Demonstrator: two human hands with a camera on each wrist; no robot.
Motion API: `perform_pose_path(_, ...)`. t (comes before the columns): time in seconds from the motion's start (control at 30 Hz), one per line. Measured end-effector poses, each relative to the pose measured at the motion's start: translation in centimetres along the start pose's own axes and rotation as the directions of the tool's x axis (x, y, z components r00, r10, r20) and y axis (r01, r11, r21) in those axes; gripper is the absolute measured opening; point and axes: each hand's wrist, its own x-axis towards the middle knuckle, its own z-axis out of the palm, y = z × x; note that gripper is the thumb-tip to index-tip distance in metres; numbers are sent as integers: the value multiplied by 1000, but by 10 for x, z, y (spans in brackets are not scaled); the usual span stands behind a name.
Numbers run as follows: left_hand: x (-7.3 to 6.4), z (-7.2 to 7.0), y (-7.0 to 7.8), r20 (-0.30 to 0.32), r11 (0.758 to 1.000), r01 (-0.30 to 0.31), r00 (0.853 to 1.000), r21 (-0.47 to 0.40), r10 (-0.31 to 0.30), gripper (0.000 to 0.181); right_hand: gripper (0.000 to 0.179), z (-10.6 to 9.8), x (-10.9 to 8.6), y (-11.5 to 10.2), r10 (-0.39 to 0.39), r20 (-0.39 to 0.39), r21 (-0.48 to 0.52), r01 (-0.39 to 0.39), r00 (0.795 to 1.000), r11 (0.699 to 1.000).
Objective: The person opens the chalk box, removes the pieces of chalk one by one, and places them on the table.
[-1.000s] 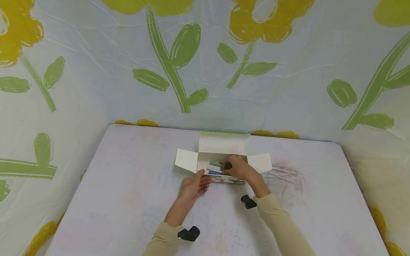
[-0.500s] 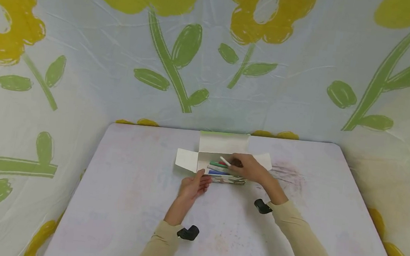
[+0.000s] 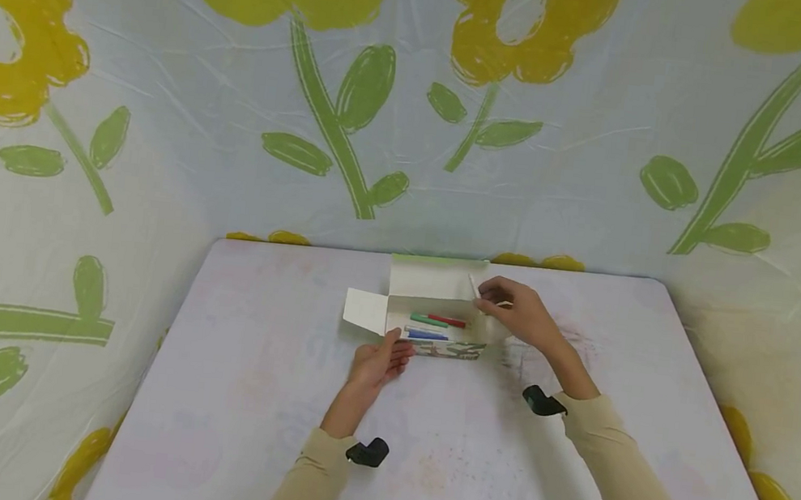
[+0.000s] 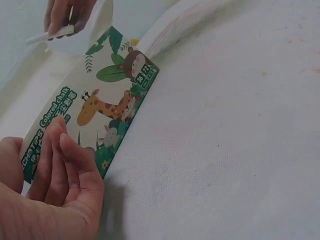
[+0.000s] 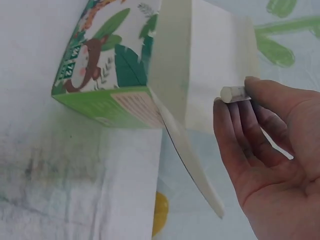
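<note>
An open-topped colored chalk box (image 3: 450, 351) stands near the back of the table, printed with a giraffe and leaves in the left wrist view. My left hand (image 3: 374, 363) holds its front left corner, fingers against the front wall and thumb at the rim. Above the box's right end my right hand (image 3: 520, 311) pinches a white chalk stick (image 5: 234, 94) between thumb and fingertips. Inside the box lie green chalk (image 3: 430, 320), red chalk (image 3: 448, 320), white chalk (image 3: 424, 330) and blue chalk (image 3: 426, 336).
The box's lid (image 3: 434, 276) stands up at the back, and a side flap (image 3: 366, 310) spreads left. Under everything is a pale table (image 3: 246, 397) with smudges. A flower-printed cloth (image 3: 411, 7) hangs behind and at both sides.
My right hand has come up out of the box with the white chalk stick and moved right and back. The left hand stays at the box's front corner.
</note>
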Motion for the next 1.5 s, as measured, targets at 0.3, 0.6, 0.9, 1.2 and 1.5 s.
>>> perform_pose_path(0.3,2,0,1,-17,1000,11,1000,10,-11,49,37,-30,-10,10,112,-79,69,-107,991,992)
perform_pose_path(0.6,3,-1,3,-19,1000,10,1000,12,-9,48,49,-49,-23,32,231,-139,196,-202,963,960)
perform_pose_path(0.9,3,-2,3,-12,1000,10,1000,7,-10,48,56,-48,-40,57,328,-149,212,-294,933,932)
perform_pose_path(1.2,6,-3,-2,-11,1000,17,1000,-10,-17,45,54,-34,-57,86,364,-143,195,-334,920,922)
perform_pose_path(1.5,6,-3,-3,-8,1000,16,1000,-14,-16,45,52,-18,-68,112,410,-156,74,-403,899,912)
